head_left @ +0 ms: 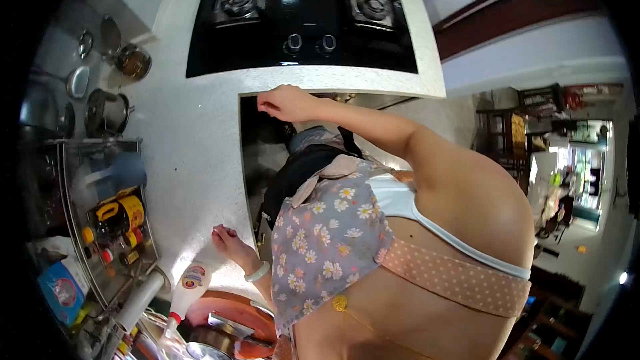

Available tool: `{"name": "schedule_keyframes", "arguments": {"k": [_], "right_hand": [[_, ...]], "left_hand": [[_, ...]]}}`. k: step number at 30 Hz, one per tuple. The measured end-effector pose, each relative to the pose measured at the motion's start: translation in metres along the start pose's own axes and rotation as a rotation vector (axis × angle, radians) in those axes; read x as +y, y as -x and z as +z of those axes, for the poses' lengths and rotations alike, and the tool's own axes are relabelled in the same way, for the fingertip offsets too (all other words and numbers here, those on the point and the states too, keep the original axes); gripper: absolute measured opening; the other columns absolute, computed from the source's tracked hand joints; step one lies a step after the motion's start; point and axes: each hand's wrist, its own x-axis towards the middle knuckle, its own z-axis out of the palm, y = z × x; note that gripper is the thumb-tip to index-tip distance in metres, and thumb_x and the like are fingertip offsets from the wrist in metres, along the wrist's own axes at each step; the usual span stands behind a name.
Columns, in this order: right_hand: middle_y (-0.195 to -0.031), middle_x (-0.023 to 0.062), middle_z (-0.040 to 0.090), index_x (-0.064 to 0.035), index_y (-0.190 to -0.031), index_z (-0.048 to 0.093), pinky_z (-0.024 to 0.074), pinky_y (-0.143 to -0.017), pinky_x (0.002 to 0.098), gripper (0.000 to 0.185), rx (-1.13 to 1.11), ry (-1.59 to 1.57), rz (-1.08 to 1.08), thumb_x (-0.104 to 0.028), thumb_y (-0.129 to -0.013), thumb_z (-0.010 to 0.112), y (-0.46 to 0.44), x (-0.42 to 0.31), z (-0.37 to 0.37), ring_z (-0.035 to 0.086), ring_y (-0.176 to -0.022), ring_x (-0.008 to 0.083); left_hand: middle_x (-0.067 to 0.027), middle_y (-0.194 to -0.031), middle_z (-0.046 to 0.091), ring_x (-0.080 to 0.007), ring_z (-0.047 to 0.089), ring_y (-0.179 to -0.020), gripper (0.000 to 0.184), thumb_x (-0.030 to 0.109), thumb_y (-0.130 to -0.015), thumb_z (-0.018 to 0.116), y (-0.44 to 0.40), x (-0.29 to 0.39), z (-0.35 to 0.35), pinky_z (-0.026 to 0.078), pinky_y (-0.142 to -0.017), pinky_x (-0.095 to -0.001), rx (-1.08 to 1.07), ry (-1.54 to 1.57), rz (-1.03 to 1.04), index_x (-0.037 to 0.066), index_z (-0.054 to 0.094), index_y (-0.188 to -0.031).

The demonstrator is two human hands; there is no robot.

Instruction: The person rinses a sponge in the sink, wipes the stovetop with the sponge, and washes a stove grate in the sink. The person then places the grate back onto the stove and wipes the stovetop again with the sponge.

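My right hand (288, 103) is closed, fingers curled, just beyond the front edge of the stove counter (313, 81). Whatever its fingers may hold is hidden. Over the edge of the side counter (190, 160) is my left hand (233, 247), a pale bracelet (258, 272) round its wrist. Its fingers are curled together, and I cannot make out anything in them. Closest to this hand lies a white bottle (192, 283) with a red cap. A flowered apron (333, 227) covers my front. Between both hands, a dark gap shows below the counter edge.
A black gas stove (307, 23) with two burners fills the far counter. Pots, including a steel pot (107, 113), line the wall. A metal rack (100, 141) holds a yellow-labelled bottle (120, 217). Near the bottom edge is a round reddish-brown board (213, 303) with a cleaver (230, 325).
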Motion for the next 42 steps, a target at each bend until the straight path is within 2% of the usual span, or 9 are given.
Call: {"name": "schedule_keyframes", "arguments": {"k": [9,15,19,24,25,30,36,40,42], "right_hand": [[-0.077,0.0115,0.064,-0.0077,-0.088,0.06,0.0479,-0.063,0.0432,0.013,-0.119,0.038,-0.244,-0.018,-0.084,0.054,0.009,-0.027,0.012,0.062,-0.071,0.0315],[-0.084,0.0146,0.063,-0.0074,-0.093,0.061,0.0472,-0.07,0.0441,0.019,-0.461,0.005,-0.439,-0.024,-0.087,0.054,-0.003,-0.041,0.073,0.06,-0.084,0.0322],[-0.079,0.0123,0.065,-0.0052,-0.098,0.06,0.0476,-0.067,0.0373,0.02,-0.767,-0.051,-0.309,-0.022,-0.092,0.05,0.051,-0.07,0.109,0.063,-0.073,0.028],[-0.074,0.0111,0.064,-0.0031,-0.097,0.06,0.0458,-0.063,0.0316,0.019,-0.892,-0.173,-0.477,-0.018,-0.092,0.049,0.081,-0.185,0.183,0.062,-0.068,0.0215],[-0.074,0.0111,0.064,-0.0027,-0.097,0.06,0.0457,-0.063,0.0313,0.019,-0.947,-0.245,-0.511,-0.018,-0.092,0.049,0.059,-0.16,0.146,0.062,-0.067,0.0208],[-0.07,0.0101,0.063,-0.0021,-0.097,0.06,0.0451,-0.061,0.0287,0.019,-1.014,-0.231,-0.691,-0.016,-0.092,0.049,0.11,-0.245,0.208,0.06,-0.064,0.0183],[-0.073,0.0111,0.064,-0.0004,-0.096,0.059,0.0469,-0.061,0.0309,0.017,-1.118,-0.307,-0.815,-0.015,-0.091,0.051,0.226,-0.363,0.324,0.063,-0.065,0.0182],[-0.075,0.0134,0.063,-0.0006,-0.095,0.058,0.0474,-0.063,0.0311,0.015,-1.338,-0.365,-0.969,-0.013,-0.089,0.053,0.321,-0.451,0.383,0.063,-0.067,0.0221],[-0.077,0.0108,0.063,-0.0001,-0.098,0.058,0.0473,-0.067,0.0284,0.015,-1.425,-0.386,-0.96,-0.013,-0.09,0.053,0.357,-0.493,0.403,0.062,-0.072,0.0172]], "left_hand": [[0.0033,-0.067,0.04,-0.0054,0.035,-0.059,0.019,0.019,-0.096,0.049,0.05,-0.007,-0.028,0.032,-0.054,-0.0212,0.066,0.118,0.062,0.007,0.049,-0.082],[0.0033,-0.072,0.047,-0.0052,0.04,-0.064,0.016,0.016,-0.094,0.051,0.165,-0.045,-0.046,0.034,-0.056,-0.021,0.528,0.224,0.046,0.006,0.054,-0.082],[0.0026,-0.07,0.048,-0.0053,0.042,-0.061,0.02,0.019,-0.094,0.052,0.278,-0.06,-0.069,0.035,-0.054,-0.0202,0.723,0.086,-0.027,0.003,0.054,-0.081],[0.0021,-0.077,0.051,-0.0048,0.042,-0.063,0.018,0.02,-0.095,0.052,0.315,-0.094,-0.142,0.036,-0.056,-0.0197,0.973,0.336,-0.024,0.006,0.053,-0.085],[0.002,-0.078,0.051,-0.0048,0.042,-0.063,0.018,0.021,-0.095,0.052,0.319,-0.08,-0.08,0.036,-0.056,-0.0195,1.031,0.326,0.014,0.006,0.053,-0.085],[0.0016,-0.08,0.052,-0.0052,0.044,-0.064,0.018,0.022,-0.094,0.053,0.35,-0.117,-0.144,0.037,-0.057,-0.019,1.119,0.47,0.133,0.006,0.053,-0.087],[0.0021,-0.08,0.052,-0.0041,0.043,-0.065,0.017,0.021,-0.095,0.053,0.42,-0.151,-0.285,0.037,-0.058,-0.0182,1.216,0.461,0.248,0.006,0.054,-0.086],[0.0028,-0.077,0.05,-0.0037,0.042,-0.065,0.015,0.019,-0.095,0.052,0.468,-0.127,-0.374,0.036,-0.059,-0.018,1.341,0.488,0.275,0.007,0.053,-0.085],[0.0026,-0.079,0.052,-0.0043,0.043,-0.066,0.014,0.018,-0.095,0.052,0.483,-0.12,-0.412,0.036,-0.06,-0.019,1.34,0.494,0.283,0.007,0.053,-0.086]]}}
